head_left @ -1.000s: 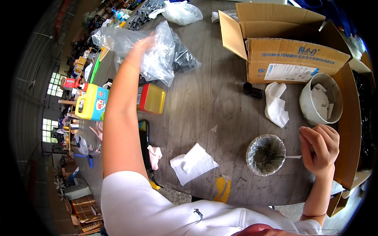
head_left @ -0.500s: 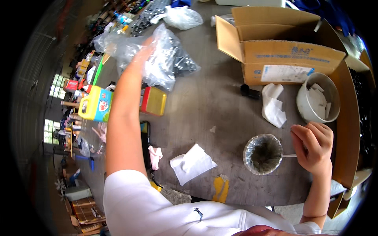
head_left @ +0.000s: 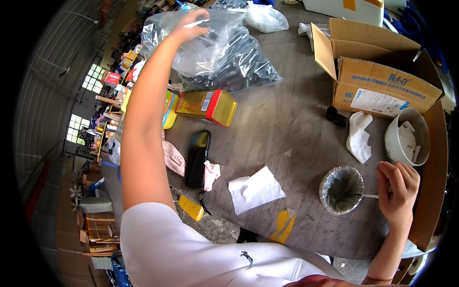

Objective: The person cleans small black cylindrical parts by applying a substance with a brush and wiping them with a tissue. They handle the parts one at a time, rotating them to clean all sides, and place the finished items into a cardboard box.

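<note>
My left hand (head_left: 191,26) is stretched to the far left, over a large clear plastic bag (head_left: 229,57) full of dark, shiny items. Its fingers are bent but apart, touching the loose film. At the right, my right hand (head_left: 399,191) is closed, fingers curled and thumb against them; whatever it may hold is hidden. Beside it stands a small cup (head_left: 341,190) lined with clear film, dark inside. A thin light-coloured handle (head_left: 370,195) sticks out of the cup toward this hand. Behind the hand is a white tub (head_left: 406,138) with white pieces in it.
An open cardboard box (head_left: 382,86) occupies the back right. Before it lie a black cylinder (head_left: 336,116) and a white cloth (head_left: 359,137). Another white cloth (head_left: 256,190) lies near the front. A yellow-and-red tin (head_left: 208,107), a black case (head_left: 197,160) and pink cloth (head_left: 212,175) are at left.
The view has shifted left. My left hand has moved farther out across the bag, which now lies flatter and more spread. The right hand stays beside the cup.
</note>
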Action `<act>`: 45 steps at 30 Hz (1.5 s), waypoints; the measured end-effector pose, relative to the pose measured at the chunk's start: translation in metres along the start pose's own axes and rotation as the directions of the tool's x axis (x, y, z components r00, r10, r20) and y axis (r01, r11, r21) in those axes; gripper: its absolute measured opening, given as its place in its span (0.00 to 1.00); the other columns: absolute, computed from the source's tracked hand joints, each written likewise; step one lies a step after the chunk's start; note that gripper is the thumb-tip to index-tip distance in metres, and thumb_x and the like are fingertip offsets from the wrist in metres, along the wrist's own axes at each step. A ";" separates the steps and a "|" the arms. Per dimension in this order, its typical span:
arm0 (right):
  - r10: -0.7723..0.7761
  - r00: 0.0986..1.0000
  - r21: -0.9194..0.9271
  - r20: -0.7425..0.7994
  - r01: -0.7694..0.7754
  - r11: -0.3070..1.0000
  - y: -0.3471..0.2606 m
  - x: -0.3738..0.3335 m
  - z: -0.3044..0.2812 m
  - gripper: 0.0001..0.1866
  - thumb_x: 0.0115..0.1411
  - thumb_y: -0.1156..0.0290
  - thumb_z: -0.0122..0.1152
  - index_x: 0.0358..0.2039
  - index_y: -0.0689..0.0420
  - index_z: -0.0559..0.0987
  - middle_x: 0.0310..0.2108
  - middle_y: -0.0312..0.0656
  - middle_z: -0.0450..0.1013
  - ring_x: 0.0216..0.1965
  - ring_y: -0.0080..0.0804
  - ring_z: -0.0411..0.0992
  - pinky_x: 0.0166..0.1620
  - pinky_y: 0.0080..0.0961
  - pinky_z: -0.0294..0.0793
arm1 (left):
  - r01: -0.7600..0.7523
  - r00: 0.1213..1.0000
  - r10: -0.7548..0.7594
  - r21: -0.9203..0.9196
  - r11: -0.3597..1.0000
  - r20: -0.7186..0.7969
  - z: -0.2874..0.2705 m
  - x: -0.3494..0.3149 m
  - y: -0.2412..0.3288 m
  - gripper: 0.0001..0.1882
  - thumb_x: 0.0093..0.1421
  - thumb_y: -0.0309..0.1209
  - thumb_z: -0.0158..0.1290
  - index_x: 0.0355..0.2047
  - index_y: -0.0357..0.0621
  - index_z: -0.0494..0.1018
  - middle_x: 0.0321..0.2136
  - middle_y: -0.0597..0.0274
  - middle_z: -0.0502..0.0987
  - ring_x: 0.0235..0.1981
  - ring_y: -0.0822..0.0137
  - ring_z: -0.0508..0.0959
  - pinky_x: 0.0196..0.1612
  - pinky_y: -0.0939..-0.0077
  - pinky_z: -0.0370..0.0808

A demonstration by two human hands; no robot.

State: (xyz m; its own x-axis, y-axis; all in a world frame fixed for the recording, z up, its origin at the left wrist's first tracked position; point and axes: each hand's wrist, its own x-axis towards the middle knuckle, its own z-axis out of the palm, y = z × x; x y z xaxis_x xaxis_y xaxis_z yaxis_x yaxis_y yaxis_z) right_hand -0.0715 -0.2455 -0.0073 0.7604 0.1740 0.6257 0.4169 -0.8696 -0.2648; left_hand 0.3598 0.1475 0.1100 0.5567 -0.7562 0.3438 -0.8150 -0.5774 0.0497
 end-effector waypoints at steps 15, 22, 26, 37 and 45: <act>-0.090 0.995 -0.002 -0.035 0.090 0.996 -0.018 0.001 -0.001 0.08 0.44 0.81 0.61 0.26 0.61 0.73 0.16 0.39 0.63 0.17 0.36 0.65 0.22 0.29 0.63 | 0.177 0.828 -0.354 -0.396 0.901 -0.435 -0.045 -0.055 0.157 0.14 0.50 0.23 0.58 0.38 0.46 0.70 0.35 0.67 0.71 0.34 0.75 0.73 0.33 0.81 0.72; -0.057 0.998 0.006 0.016 0.057 0.998 -0.016 -0.004 0.000 0.06 0.46 0.79 0.60 0.25 0.59 0.71 0.17 0.39 0.66 0.18 0.37 0.66 0.22 0.29 0.64 | -0.010 0.936 -0.033 -0.120 0.993 -0.351 0.057 -0.104 0.281 0.16 0.43 0.19 0.56 0.35 0.41 0.70 0.38 0.58 0.73 0.39 0.63 0.75 0.43 0.74 0.71; 0.040 0.998 0.033 0.055 -0.042 0.999 -0.010 -0.006 -0.001 0.05 0.48 0.78 0.60 0.26 0.59 0.72 0.19 0.41 0.67 0.18 0.38 0.67 0.22 0.28 0.65 | 0.071 0.975 -0.102 -0.158 0.985 -0.199 0.102 -0.114 0.297 0.24 0.38 0.16 0.60 0.37 0.45 0.70 0.41 0.60 0.72 0.41 0.58 0.74 0.41 0.69 0.72; 0.242 0.894 0.249 0.377 -0.349 0.903 -0.009 -0.010 -0.041 0.22 0.40 0.69 0.70 0.36 0.60 0.72 0.31 0.40 0.69 0.28 0.31 0.66 0.33 0.25 0.67 | 0.174 0.972 -0.221 -0.388 0.905 -0.079 0.141 -0.125 0.274 0.19 0.46 0.30 0.64 0.38 0.44 0.71 0.54 0.58 0.62 0.46 0.61 0.72 0.38 0.73 0.75; 0.267 0.829 0.230 0.492 -0.420 0.878 -0.006 -0.015 -0.026 0.14 0.43 0.82 0.63 0.31 0.61 0.71 0.28 0.40 0.70 0.26 0.30 0.71 0.30 0.22 0.69 | 0.341 0.806 -0.530 -0.525 0.780 -0.265 0.138 -0.140 0.261 0.16 0.62 0.40 0.48 0.27 0.39 0.73 0.22 0.73 0.70 0.19 0.81 0.62 0.22 0.85 0.59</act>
State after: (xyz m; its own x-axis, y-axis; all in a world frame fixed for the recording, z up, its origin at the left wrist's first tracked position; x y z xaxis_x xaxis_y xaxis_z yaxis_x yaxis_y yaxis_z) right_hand -0.0988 -0.2546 0.0042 0.9864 0.1397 0.0865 0.1616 -0.7300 -0.6641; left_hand 0.0916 0.0604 -0.0543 0.8377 -0.2219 0.4990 -0.5307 -0.5465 0.6478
